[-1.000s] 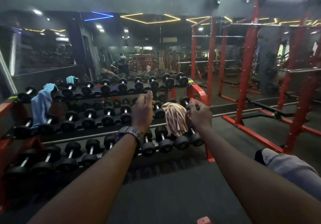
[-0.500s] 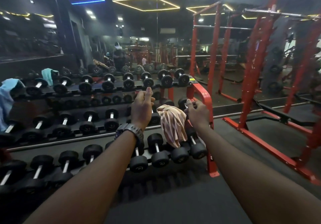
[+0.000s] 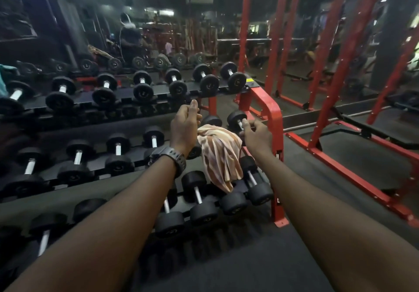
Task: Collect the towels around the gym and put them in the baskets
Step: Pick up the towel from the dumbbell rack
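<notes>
A peach and cream striped towel (image 3: 221, 155) hangs over a dumbbell at the right end of the rack's middle shelf, and its tail drops in front of the lower row. My left hand (image 3: 184, 128) is just left of the towel's top, fingers loosely curled and thumb up, with no cloth visibly in it. My right hand (image 3: 257, 133) is at the towel's upper right corner. Its curled fingertips are by a chrome dumbbell handle, and I cannot tell whether they pinch the cloth. A teal towel (image 3: 4, 80) shows at the far left edge on the top shelf.
The three-tier dumbbell rack (image 3: 269, 110) has a red end frame and is full of black dumbbells (image 3: 204, 210). A red power rack (image 3: 328, 101) stands to the right on the dark rubber floor. A wall mirror behind reflects the gym. No basket is in view.
The view has moved closer to the rack and turned right, so the blue towels slid off to the left. Both hands have stayed on either side of the striped towel.
</notes>
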A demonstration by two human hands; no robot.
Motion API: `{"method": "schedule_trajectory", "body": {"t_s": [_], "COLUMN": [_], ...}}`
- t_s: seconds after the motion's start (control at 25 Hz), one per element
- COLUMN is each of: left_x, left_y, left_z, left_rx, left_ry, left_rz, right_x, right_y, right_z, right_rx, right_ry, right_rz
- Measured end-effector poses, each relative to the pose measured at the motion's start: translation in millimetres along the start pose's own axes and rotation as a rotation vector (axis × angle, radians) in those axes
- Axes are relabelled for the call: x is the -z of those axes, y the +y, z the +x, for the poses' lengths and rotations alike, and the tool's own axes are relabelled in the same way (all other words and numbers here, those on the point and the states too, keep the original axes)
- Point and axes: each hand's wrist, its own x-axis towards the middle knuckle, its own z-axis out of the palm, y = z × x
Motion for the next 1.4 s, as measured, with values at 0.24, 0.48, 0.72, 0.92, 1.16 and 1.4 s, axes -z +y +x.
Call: {"method": "schedule_trajectory", "body": {"t_s": [0.24, 0.48, 0.72, 0.92, 1.16, 1.4], "left_x": [-70.2, -124.3, -164.3, -194.3, -236.5, -265.3], "left_y": [-86.2, -166.4, -271.0, -330.1, -398.6, -467.5], "left_z": [128.6, 243.9, 362.7, 437.1, 492.9, 514.4], "left_rx": [0.108, 0.172, 0.241, 0.298, 0.345, 0.37], "left_ry": [-0.008, -0.035, -0.079, -0.139, -0.149, -0.134], "left_rz": [-0.005, -0.018, -0.033, -0.007, -0.031, -0.028], "right_x": [-85.0, -167.5, -262.2, -330.5, -412.6, -459.7], "right_y": [62.0, 108.1, 171.1, 221.9, 276.7, 350.8], "right_z": [134.5, 242.5, 338.3, 397.8, 458.1, 476.9], "right_rx": [-0.069, -0.119, -0.178, -0.219, -0.158, 0.084], "right_ry": [-0.064, -0.096, -0.146, -0.218, -0.266, -0.749], "right_rz": [-0.028, -0.094, -0.213, -0.31, -0.458, -1.263]}}
